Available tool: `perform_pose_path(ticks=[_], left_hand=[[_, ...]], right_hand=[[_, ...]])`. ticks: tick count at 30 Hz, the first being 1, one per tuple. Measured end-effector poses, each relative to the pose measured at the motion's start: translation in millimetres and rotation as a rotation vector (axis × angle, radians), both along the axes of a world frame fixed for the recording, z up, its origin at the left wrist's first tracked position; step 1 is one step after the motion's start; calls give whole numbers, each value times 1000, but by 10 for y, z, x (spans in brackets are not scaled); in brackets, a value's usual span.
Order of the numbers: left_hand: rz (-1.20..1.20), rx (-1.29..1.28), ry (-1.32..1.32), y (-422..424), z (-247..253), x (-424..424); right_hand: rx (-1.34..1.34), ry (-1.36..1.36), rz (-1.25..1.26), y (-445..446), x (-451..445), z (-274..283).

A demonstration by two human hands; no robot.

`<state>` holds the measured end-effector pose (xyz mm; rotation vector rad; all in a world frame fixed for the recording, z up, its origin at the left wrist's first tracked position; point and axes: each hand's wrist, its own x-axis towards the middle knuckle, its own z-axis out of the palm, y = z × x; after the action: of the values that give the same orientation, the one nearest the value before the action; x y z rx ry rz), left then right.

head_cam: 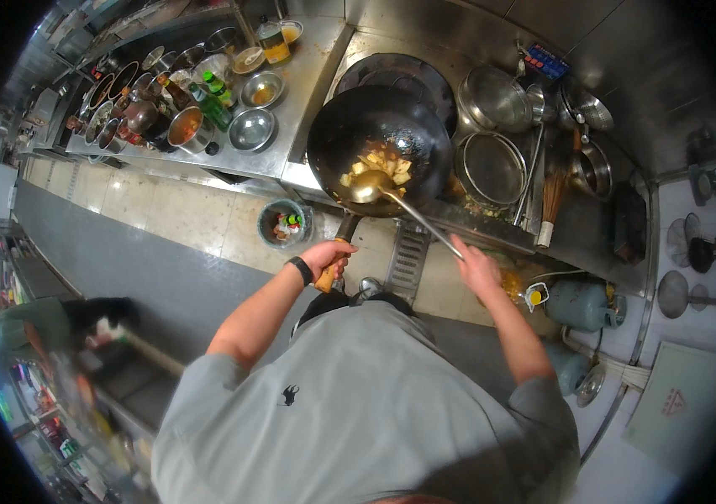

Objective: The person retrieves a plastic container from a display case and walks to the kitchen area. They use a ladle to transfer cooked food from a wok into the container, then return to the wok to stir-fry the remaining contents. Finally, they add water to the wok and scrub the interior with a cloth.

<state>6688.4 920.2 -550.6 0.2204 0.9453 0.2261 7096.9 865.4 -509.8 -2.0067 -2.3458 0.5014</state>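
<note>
My left hand [328, 259] is closed around the wooden handle [326, 278] of a black wok [339, 120], which is over the stove near a large dark round burner [430, 72]. Browned, pale chunks of food [399, 169] lie in the wok with some dark sauce. In my right hand [479, 269] is the long metal handle of a cooking ladle [367, 187]; its bowl rests among or just over the food, and I cannot tell which.
Steel bowls [252, 130], bottles [210, 107] and a pot of red sauce [190, 129] crowd the left counter. Strainers [491, 170] and a bamboo brush [556, 201] lie right. A lined bin [285, 223] and gas cylinder [578, 305] stand below. Another person [30, 327] is at far left.
</note>
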Motion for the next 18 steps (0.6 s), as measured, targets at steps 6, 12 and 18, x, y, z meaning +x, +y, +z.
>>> perform_pose_path(ticks=[6, 12, 18], left_hand=[[-32, 47, 156, 11, 92, 96], [-74, 278, 296, -71, 20, 88], [-32, 396, 310, -174, 21, 167]], right_hand=[[131, 89, -76, 230, -136, -71], [-25, 12, -56, 399, -303, 14], [129, 326, 16, 253, 222, -136]])
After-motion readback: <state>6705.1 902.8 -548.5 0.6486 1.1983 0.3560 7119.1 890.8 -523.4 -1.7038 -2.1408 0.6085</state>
